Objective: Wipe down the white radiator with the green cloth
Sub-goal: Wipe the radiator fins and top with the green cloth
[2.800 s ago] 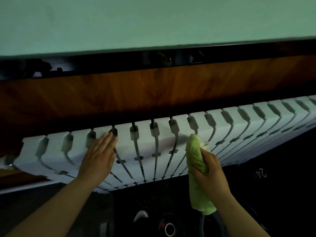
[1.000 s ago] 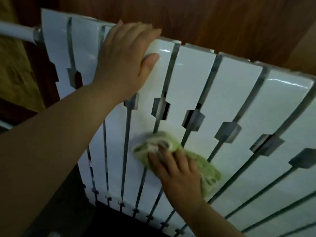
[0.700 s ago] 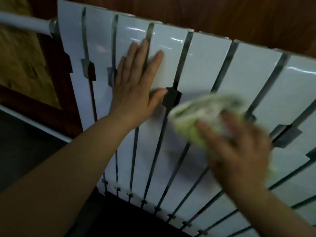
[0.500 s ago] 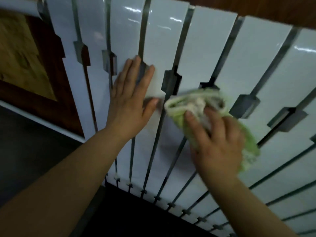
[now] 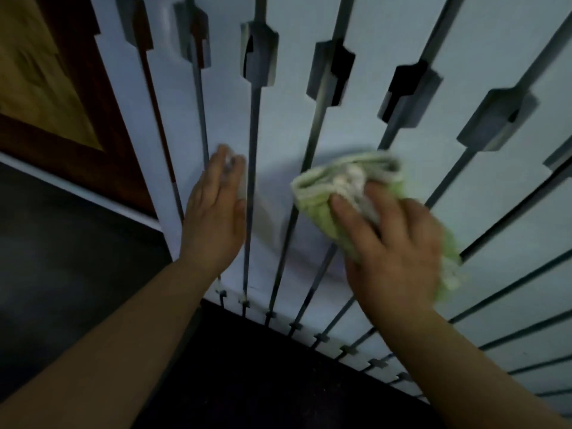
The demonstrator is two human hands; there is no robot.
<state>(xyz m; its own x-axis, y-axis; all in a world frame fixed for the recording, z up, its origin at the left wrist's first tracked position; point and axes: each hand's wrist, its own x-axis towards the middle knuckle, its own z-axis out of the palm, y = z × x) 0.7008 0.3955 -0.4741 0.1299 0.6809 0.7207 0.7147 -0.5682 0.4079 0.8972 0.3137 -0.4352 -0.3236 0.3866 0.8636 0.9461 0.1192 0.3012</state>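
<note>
We see the green cloth bunched low on the white radiator, its long axis slanting from upper left to lower right across the upright slats. Our right hand presses it there, grip spread flat over the wad. Our left hand lies flat just beside it, fingers straight and blurred. To the left are wood panelling and dark floor.

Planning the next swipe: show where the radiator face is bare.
Bare: the white slatted radiator panels below the dark notches, above the left hand and crumpled green cloth, and right of that cloth. Crowded: the gap between left hand and right hand.
</note>
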